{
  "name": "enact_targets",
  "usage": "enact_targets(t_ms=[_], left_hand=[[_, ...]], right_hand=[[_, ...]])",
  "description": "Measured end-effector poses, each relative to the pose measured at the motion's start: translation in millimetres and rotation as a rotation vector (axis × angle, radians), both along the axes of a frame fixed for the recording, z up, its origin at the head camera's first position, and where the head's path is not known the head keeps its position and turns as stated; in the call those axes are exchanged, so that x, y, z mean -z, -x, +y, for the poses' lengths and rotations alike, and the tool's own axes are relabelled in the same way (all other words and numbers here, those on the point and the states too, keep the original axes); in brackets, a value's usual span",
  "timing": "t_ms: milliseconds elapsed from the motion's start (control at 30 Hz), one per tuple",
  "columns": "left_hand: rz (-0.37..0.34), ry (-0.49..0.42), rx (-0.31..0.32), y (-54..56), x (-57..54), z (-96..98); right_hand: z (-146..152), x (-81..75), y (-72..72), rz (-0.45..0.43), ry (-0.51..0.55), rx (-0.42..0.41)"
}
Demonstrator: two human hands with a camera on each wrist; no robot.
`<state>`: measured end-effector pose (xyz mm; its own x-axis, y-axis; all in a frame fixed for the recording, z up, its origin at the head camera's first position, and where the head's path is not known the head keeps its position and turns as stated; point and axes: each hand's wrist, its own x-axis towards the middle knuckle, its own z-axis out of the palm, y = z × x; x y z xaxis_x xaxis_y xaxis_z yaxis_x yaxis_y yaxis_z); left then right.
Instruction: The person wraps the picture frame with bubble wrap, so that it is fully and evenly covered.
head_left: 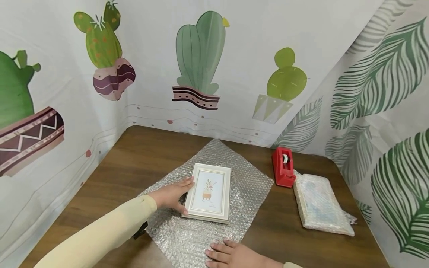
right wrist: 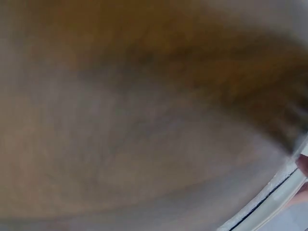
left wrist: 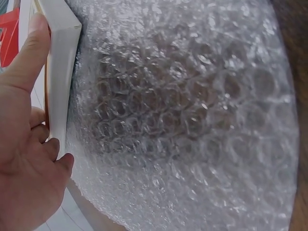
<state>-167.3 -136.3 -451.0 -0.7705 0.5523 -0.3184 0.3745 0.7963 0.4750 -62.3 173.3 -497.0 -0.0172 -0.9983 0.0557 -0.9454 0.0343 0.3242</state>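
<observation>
A red tape dispenser (head_left: pixel 283 176), a small roll (head_left: pixel 285 159) in its top, stands toward the right of a brown wood-grained bench (head_left: pixel 140 156), just beside a flat, clear-wrapped parcel (head_left: pixel 317 203). Behind, printed potted cacti (head_left: pixel 201 56) line a pale backdrop (head_left: pixel 249 41), with broad striped leaves (head_left: pixel 378 70) in green and grey spreading over its right.

Rightward, my right hand (head_left: pixel 239 257) had free passage over tabletop (head_left: pixel 268 223) up to 2 obstacles: wrapped parcel (head_left: pixel 316 203) and tape dispenser (head_left: pixel 285 176).

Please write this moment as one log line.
left hand: holding picture frame by left side | right hand: over bubble wrap | picture frame: on bubble wrap
</observation>
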Motion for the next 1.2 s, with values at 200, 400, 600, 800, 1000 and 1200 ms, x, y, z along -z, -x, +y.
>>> enact_targets(t_ms=[200, 400, 600, 800, 1000, 1200], left_hand=[[0.027, 0.031, 0.028, 4.1, 0.3, -0.7], [0.009, 0.037, 0.047, 8.1, -5.2, -2.7], [0.051, 0.075, 0.048, 6.1, -7.4, -2.4], [0.036, 0.072, 0.045, 7.7, -8.3, -0.8], [0.081, 0.148, 0.034, 15.7, -15.0, 0.1], [0.066, 0.169, 0.051, 21.3, -12.7, 4.7]], right_hand=[[-7.8, -5.5, 1.3, 0.002, 0.018, -0.096], [-21.8, -1.4, -11.9, 0.103, 0.122, -0.002], [-40.4, 18.9, -23.8, 0.063, 0.371, 0.158], [-38.8, -1.5, -14.4, -0.106, 0.489, 0.173], [-51.1, -43.1, 4.2, -0.562, 0.705, 0.441], [-57.2, -64.1, 36.2, -0.918, 0.844, 0.765]])
